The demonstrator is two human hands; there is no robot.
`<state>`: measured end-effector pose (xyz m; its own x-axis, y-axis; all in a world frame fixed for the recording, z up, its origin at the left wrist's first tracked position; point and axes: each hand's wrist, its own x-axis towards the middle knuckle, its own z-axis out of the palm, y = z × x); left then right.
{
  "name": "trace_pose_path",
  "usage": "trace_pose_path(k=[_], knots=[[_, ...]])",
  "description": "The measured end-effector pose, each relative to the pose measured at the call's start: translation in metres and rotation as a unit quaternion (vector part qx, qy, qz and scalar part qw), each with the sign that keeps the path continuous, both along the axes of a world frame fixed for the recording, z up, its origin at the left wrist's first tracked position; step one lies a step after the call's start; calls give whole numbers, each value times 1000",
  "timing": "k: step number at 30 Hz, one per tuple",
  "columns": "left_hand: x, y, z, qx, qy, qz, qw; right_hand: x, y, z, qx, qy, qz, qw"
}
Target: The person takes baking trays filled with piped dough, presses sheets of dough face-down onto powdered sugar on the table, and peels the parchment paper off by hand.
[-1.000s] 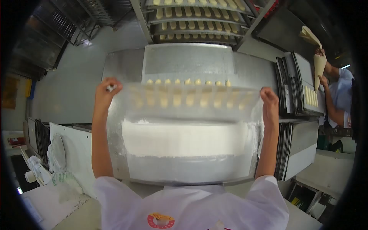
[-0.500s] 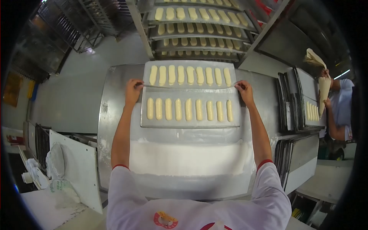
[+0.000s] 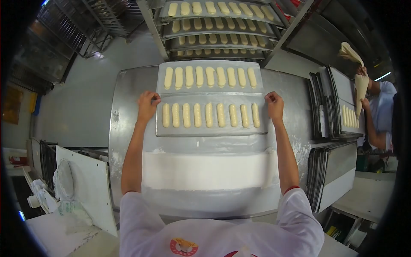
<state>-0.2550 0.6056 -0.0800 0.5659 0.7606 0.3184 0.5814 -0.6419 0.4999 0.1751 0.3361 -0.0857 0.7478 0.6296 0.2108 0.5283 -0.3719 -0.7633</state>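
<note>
One metal surface (image 3: 132,81). One rack (image 3: 152,31), beyond it. One tray (image 3: 214,132), on the surface's far part. One white powder band (image 3: 205,171), nearer me. My left grip (image 3: 147,106) and right grip (image 3: 275,106), fingers bent at the tray's opposite sides; whether they pinch anything, I cannot tell. Dough pieces (image 3: 197,115), two rows of nine, on the tray.

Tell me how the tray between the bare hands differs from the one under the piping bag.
The near tray carries two rows of nine dough strips; the side tray shows one short row.
The near tray lies on the metal table; the side tray tops a stack at right.
Both bear pale, elongated strips.
</note>
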Motion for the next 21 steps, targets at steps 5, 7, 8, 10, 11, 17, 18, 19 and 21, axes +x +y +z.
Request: trace_pose_path(k=[5,7,8,10,11,17,18,19,21], knots=[[0,-9,-5,-140,-145,-1,979,7,-21,-3,119,251,70,958],[-3,-11,-7,-164,-178,11,970,5,-25,-1,105,268,74,955],[-3,-13,-4,-188,-211,19,959,2,-26,4,106,269,76,954],[-6,-19,4,-190,-223,24,956,-2,-35,16,122,284,94,946],[-9,-24,10,-194,-236,27,952,-5,-42,24,120,285,94,946],[-57,-69,38,-157,-227,2,961,-29,-101,58,126,248,124,952],[-67,-88,52,-167,-220,11,961,-37,-115,67,131,237,120,955],[-76,-106,68,-158,-195,30,967,-46,-126,77,137,225,117,958],[-94,-132,90,-146,-172,49,973,-69,-146,98,143,224,116,957]])
